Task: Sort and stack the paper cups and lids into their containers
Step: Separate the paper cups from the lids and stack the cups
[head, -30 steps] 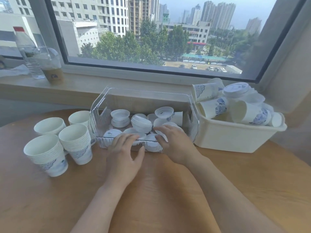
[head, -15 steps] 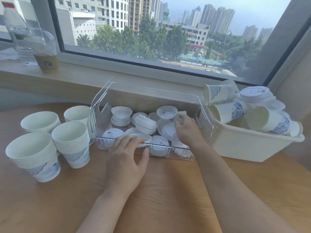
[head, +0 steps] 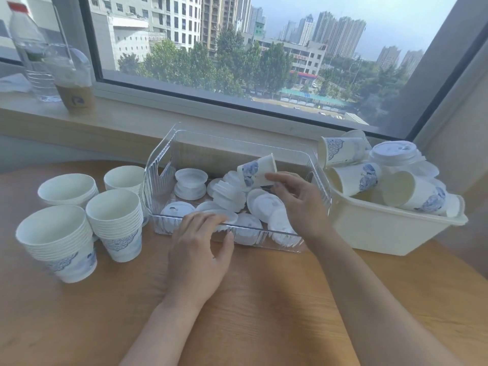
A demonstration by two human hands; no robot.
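Observation:
A clear plastic bin (head: pixel 184 140) on the wooden table holds several white lids (head: pixel 264 203), loose and in short stacks. My right hand (head: pixel 301 202) is inside the bin, shut on a small white paper cup with a blue pattern (head: pixel 257 171), held tilted above the lids. My left hand (head: pixel 200 247) rests on the bin's near rim, fingers on the wall, holding nothing else. To the right a cream tub (head: pixel 375 231) is piled with patterned cups (head: pixel 356 177) and a lidded cup (head: pixel 393 153). Stacks of nested cups (head: pixel 113 223) stand at the left.
Behind the stacks sit nested white bowls (head: pixel 67 190) and another cup stack (head: pixel 124 178). A water bottle (head: pixel 31 54) and an iced coffee cup (head: pixel 72 80) stand on the window sill. A wall rises at the right.
My right hand reached deeper into the clear bin and has lifted a patterned cup out from among the lids. My left hand stayed on the near rim. The view shifted closer.

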